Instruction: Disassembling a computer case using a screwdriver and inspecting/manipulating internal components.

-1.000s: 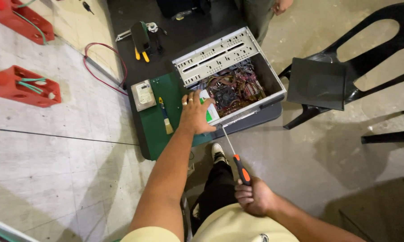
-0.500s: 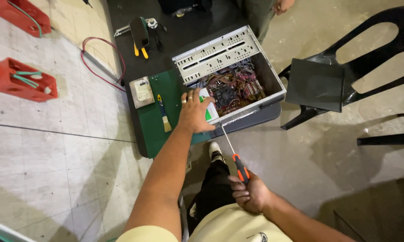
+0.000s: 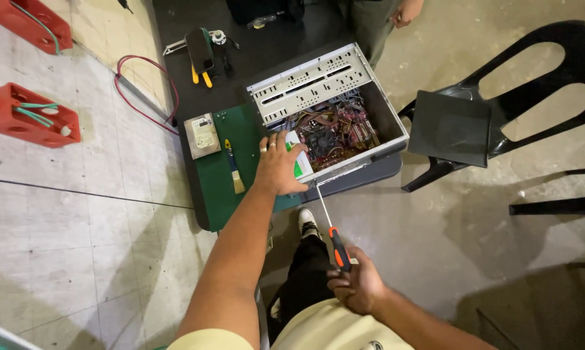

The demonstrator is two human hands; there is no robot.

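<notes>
My right hand (image 3: 357, 285) has its grip clamped on the screwdriver (image 3: 331, 227), tip at the open computer case (image 3: 383, 116); my left hand (image 3: 278, 165) presses its corner. A slip could gouge the circuit board (image 3: 334, 133).

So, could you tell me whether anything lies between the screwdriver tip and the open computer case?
Nothing visible does: the screwdriver in the right hand points at the computer case edge, beside the left hand.
</notes>
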